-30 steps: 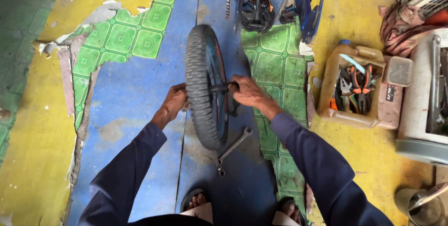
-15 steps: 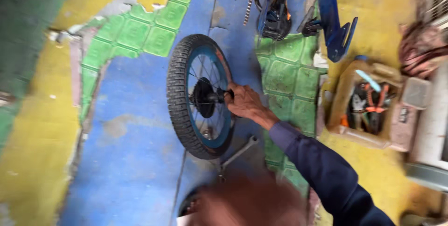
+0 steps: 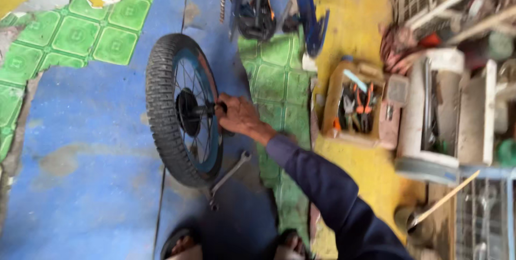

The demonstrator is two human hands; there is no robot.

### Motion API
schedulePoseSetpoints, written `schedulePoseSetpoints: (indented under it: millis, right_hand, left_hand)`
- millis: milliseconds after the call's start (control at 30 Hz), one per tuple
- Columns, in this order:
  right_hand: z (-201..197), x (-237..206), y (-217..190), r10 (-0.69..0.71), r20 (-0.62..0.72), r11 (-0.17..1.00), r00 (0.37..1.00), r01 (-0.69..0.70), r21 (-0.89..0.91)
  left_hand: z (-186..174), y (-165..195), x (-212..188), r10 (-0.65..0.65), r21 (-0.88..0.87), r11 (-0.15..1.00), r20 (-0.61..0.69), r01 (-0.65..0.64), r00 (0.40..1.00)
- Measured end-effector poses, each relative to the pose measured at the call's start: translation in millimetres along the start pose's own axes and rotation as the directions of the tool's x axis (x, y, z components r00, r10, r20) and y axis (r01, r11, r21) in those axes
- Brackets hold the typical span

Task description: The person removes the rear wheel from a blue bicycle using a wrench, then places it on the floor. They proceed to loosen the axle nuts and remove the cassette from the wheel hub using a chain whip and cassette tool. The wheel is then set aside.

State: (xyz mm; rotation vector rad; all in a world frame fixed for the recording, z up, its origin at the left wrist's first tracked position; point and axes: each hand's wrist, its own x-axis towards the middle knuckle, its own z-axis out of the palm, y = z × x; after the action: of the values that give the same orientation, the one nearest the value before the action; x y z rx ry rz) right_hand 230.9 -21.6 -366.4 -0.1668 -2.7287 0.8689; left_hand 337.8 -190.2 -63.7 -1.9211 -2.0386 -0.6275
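One small bicycle wheel (image 3: 183, 110), black knobbly tyre with a blue rim, stands upright on the blue-painted floor (image 3: 86, 147). One hand in view: the right hand (image 3: 239, 116), dark blue sleeve behind it, fingers closed around the end of the axle (image 3: 207, 109) that sticks out of the hub. The wheel sits just to the left of that hand, its hub level with the knuckles, tyre touching the floor below. The left hand is out of view.

One spanner (image 3: 228, 177) lies flat on the floor, just beside the bottom of the tyre and below the gripping hand, apart from it. Two sandalled feet show at the lower edge (toes only). One blue bicycle frame (image 3: 279, 7) lies farther off, above the wheel, with a chain hanging by it. One open tan box (image 3: 357, 104) holds several pliers with red and orange handles; exact count too blurred to tell.
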Motion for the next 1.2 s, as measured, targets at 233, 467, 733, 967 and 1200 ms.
schedulePoseSetpoints:
  millis: [233, 467, 733, 967, 1200]
  right_hand:
    - [5.8, 9.7, -6.7, 0.072, 0.115, 0.991, 0.991, -0.084, 0.101]
    - [0.1, 12.2, -23.7, 0.157, 0.267, 0.981, 0.951, -0.181, 0.064]
    - [-23.2, 0.3, -33.8, 0.132, 0.156, 0.99, 0.979, -0.137, 0.027]
    - [-45.0, -11.2, -38.8, 0.011, 0.241, 0.898, 0.971, -0.116, 0.425]
    - [-15.1, -15.1, -39.5, 0.012, 0.154, 0.988, 0.988, -0.035, 0.149]
  left_hand:
    - [-3.5, -8.9, -22.1, -0.05, 0.02, 0.999, 0.02, 0.049, 0.999]
    - [25.5, 2.8, -40.1, -0.069, 0.059, 0.995, -0.082, 0.074, 0.994]
    - [44.5, -206.8, -63.5, -0.776, -0.03, 0.619, -0.174, 0.784, 0.606]
    - [122.5, -242.7, -101.5, -0.94, -0.184, 0.238, 0.203, 0.954, 0.274]
    - [141.6, -272.0, -119.2, -0.696, 0.035, 0.698, -0.202, 0.715, 0.689]
